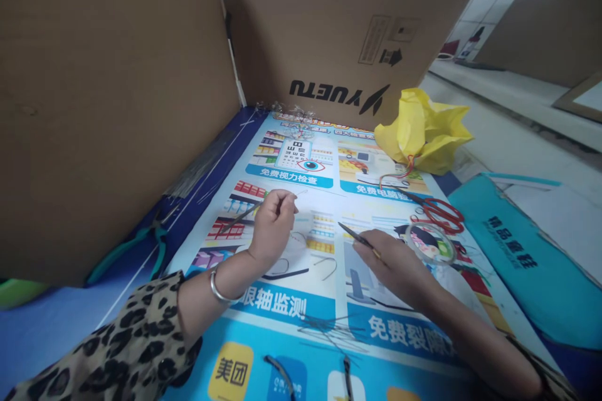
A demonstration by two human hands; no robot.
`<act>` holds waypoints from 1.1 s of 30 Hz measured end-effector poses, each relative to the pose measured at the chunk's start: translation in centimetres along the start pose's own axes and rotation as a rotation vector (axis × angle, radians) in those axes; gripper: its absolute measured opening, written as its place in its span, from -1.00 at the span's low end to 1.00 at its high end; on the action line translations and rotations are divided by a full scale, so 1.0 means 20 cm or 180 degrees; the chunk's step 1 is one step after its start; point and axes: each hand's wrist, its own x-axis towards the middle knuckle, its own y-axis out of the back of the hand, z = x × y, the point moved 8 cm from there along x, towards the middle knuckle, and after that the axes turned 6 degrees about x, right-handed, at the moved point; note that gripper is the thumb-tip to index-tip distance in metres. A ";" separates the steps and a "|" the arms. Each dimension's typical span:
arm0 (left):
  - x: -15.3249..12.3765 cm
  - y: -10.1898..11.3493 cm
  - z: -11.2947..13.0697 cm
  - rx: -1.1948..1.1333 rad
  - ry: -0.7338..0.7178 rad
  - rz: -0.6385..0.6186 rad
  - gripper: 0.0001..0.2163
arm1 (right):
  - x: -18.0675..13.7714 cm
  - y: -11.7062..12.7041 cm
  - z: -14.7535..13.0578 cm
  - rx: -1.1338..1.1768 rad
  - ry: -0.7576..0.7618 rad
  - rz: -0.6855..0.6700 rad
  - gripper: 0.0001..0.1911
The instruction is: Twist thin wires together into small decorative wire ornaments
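My left hand [271, 232], with a silver bangle at the wrist, is closed in a pinch above the poster [324, 200]. A thin wire [301, 193] shows beyond its fingertips, and a slim dark strip [242, 218] sticks out to its left. My right hand [392, 263] is closed round a slender, dark pointed tool [356, 235]; its tip points left towards my left hand, apart from it. Bent wire pieces [324, 266] lie between and below the hands. Loose dark wires [332, 329] are scattered nearer to me.
Red-handled scissors [443, 216] and a tape roll [430, 243] lie right, below crumpled yellow paper [421, 131]. Teal-handled pliers [157, 244] lie left, near a wire bundle [202, 166]. Cardboard [338, 25] walls the back and left. A teal box [517, 250] stands right.
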 end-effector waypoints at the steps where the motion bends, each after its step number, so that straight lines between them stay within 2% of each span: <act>1: 0.00 0.00 0.00 -0.0063 -0.0007 0.0018 -0.84 | -0.01 0.00 0.00 0.0220 -0.0051 -0.0106 -0.65; 4: 0.01 0.01 0.00 -0.0240 -0.0006 0.0049 -0.82 | -0.02 -0.01 -0.01 0.0515 -0.0174 -0.0253 -0.63; 8: 0.01 0.00 -0.01 -0.0408 -0.0006 0.0058 -0.81 | -0.02 -0.03 -0.01 0.0564 -0.0260 -0.0245 -0.63; 25: -0.01 -0.04 -0.04 -0.0506 0.0174 -0.0121 -0.81 | -0.01 -0.01 -0.01 0.0639 -0.0293 0.0075 -0.64; 30: 0.00 -0.06 -0.04 -0.0366 0.0154 -0.0285 -0.83 | -0.01 -0.01 0.00 0.0232 -0.0178 0.0015 -0.65; 33: 0.00 -0.08 -0.01 0.0063 0.0062 -0.0598 -0.85 | -0.01 0.04 -0.01 -0.0469 0.0118 0.0268 -0.68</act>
